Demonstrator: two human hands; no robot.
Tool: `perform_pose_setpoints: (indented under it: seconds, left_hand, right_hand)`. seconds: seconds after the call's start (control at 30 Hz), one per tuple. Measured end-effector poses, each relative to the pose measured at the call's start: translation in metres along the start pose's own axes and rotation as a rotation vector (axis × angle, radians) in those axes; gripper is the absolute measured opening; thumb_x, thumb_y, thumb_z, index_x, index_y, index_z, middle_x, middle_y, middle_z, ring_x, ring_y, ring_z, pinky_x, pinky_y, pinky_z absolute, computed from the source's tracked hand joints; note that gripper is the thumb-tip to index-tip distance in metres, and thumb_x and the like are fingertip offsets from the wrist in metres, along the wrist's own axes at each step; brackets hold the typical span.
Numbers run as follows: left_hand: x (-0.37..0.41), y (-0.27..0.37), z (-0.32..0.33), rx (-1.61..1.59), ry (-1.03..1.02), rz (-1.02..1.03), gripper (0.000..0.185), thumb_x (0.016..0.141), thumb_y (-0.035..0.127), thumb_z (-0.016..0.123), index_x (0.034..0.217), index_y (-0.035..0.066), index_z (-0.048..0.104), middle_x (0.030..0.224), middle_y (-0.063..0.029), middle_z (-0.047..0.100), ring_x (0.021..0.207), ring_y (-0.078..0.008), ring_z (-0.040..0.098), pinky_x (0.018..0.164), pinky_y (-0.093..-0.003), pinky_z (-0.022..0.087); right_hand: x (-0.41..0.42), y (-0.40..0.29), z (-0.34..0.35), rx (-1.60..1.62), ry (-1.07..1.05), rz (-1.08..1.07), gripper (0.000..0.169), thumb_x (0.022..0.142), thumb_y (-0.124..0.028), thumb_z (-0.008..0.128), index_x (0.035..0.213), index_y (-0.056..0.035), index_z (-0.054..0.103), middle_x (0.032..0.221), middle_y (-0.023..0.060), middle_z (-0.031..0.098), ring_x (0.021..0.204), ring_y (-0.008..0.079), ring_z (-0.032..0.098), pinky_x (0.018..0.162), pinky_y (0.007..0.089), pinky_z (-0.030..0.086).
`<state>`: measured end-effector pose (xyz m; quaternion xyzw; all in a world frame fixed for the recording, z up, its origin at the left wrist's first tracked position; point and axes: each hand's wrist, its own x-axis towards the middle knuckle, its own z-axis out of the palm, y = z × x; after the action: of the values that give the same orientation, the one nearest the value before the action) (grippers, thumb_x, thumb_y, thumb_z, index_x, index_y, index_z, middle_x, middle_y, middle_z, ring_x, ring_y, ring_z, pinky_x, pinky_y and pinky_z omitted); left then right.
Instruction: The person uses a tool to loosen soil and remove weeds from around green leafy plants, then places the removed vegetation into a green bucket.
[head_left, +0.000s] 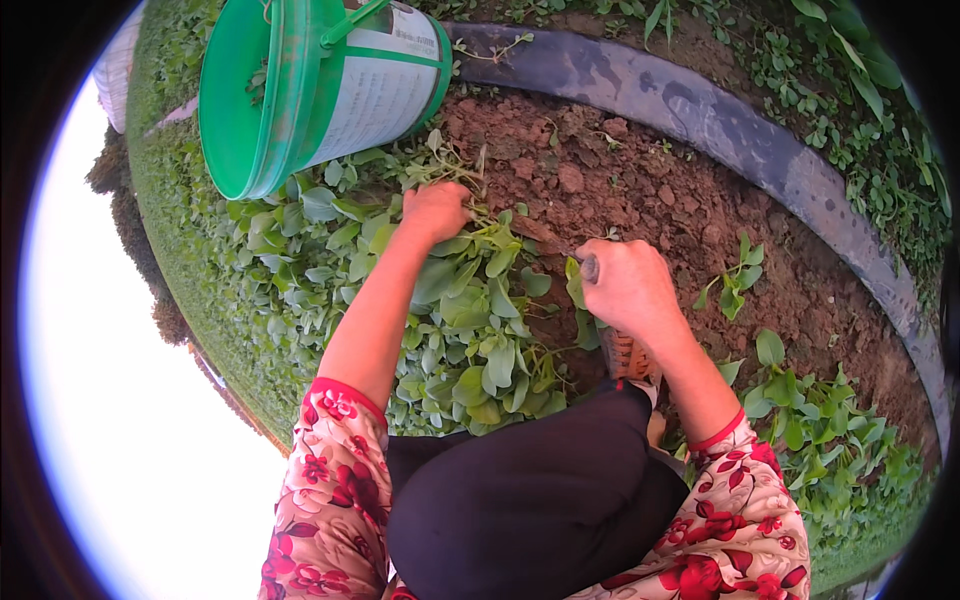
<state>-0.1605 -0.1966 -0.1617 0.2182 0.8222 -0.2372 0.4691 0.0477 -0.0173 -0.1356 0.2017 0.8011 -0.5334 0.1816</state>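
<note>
My left hand (437, 212) reaches down among the leafy green plants (480, 300) at the edge of the bare soil. Its fingers are curled around thin plant stems (450, 169), though the fingertips are partly hidden. A small hand tool (544, 235) is in my right hand (634, 285), which grips its rounded handle. The tool's narrow, soil-coloured blade lies low against the ground and points toward my left hand. How far the blade goes into the soil cannot be made out.
A green plastic bucket (300, 97) with a printed label lies tilted at upper left, a few leaves inside. Black plastic sheeting (675, 101) borders the reddish soil (600, 172). A lone seedling (735, 281) stands at right, above more plants (810, 412). My shoe (628, 354) is below my right hand.
</note>
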Motion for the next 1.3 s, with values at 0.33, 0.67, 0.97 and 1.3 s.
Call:
perform_pose_setpoints:
  seconds: [0.33,0.67,0.97,1.3]
  left_hand:
    - [0.01,-0.014,0.018,-0.778,0.128,-0.056,0.034,0.084,0.021,0.062,0.109,-0.002,0.061,0.101,-0.0191,0.065,0.097,-0.028,0.061,0.087,-0.035,0.045]
    - [-0.004,0.006,0.004,-0.189,0.141,-0.052,0.074,0.076,0.023,0.069,0.139,0.007,0.035,0.123,-0.0213,0.058,0.116,-0.0324,0.056,0.095,-0.0407,0.046]
    - [0.007,0.025,0.013,0.36,0.252,-0.112,0.033,0.085,0.018,0.054,0.117,0.009,0.056,0.109,-0.0137,0.063,0.099,-0.0305,0.061,0.084,-0.0433,0.043]
    - [-0.003,-0.062,0.006,-0.756,0.69,-0.239,0.025,0.083,0.011,0.052,0.103,0.001,0.061,0.108,-0.0236,0.062,0.102,-0.0421,0.057,0.086,-0.0428,0.048]
  right_hand:
    - [0.051,-0.026,0.043,-0.137,-0.113,-0.162,0.014,0.069,-0.011,0.063,0.08,-0.0024,0.067,0.072,0.0209,0.066,0.074,0.0357,0.067,0.069,0.0445,0.054]
    - [0.018,0.005,0.039,-0.109,0.065,-0.2,0.012,0.069,-0.009,0.062,0.077,-0.0009,0.061,0.07,0.017,0.065,0.065,0.0354,0.066,0.061,0.0458,0.052]
    - [0.029,-0.01,0.044,-0.231,0.042,-0.314,0.012,0.068,-0.01,0.062,0.076,-0.0013,0.061,0.071,0.0168,0.065,0.065,0.0332,0.067,0.06,0.0427,0.054]
    - [0.006,0.005,0.011,-0.059,0.233,-0.228,0.029,0.068,-0.002,0.062,0.097,-0.0038,0.067,0.074,0.0127,0.066,0.064,0.0318,0.064,0.06,0.0409,0.053]
